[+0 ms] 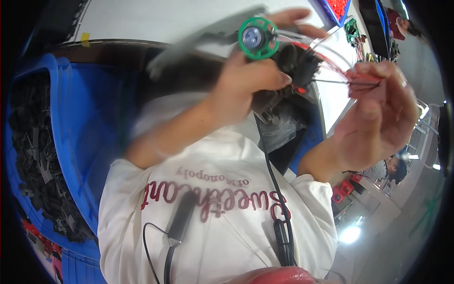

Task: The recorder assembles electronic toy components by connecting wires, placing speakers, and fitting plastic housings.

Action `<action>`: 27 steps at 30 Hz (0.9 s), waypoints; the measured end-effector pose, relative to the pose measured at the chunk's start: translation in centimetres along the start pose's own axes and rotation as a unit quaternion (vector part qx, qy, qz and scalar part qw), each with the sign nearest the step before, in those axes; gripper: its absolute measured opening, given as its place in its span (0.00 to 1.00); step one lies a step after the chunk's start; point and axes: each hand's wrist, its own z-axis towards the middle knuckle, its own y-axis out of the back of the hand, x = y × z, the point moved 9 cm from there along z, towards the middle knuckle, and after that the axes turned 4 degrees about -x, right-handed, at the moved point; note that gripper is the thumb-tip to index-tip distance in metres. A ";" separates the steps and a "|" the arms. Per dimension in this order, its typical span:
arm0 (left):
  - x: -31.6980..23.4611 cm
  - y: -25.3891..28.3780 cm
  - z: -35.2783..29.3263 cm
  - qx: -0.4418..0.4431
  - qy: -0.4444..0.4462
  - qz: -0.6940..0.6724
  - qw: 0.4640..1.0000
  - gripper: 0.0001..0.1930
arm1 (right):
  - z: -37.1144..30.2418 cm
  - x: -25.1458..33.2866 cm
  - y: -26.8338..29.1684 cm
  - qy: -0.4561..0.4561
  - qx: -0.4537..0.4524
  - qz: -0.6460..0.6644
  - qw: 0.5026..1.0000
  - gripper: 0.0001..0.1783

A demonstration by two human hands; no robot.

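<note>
My left hand (250, 75) is closed round a wired assembly, its thumb against a black block (306, 68). Beside its fingers sits a round green-rimmed part (258, 39) with a shiny silvery centre. Red, white and black wires (326, 59) run from there to the right. At their far end my right hand (378, 113) pinches a small red piece (366, 86) between thumb and fingers, with a dark wire across it. Motion blurs both hands, and the left fingers partly hide what they grip.
A blue bin (59, 109) of black plastic parts stands at left. Beyond my hands lies a white tabletop (142, 21). A blue tray (347, 16) holds red pieces; green wired parts (352, 31) lie nearby. Clear plastic wrap (281, 135) lies below my hands. Other people appear at right.
</note>
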 end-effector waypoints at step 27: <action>-2.7 1.1 1.6 0.163 -0.215 0.046 0.962 0.24 | -4.8 -3.5 -2.8 -0.076 -0.047 -0.080 0.993 0.12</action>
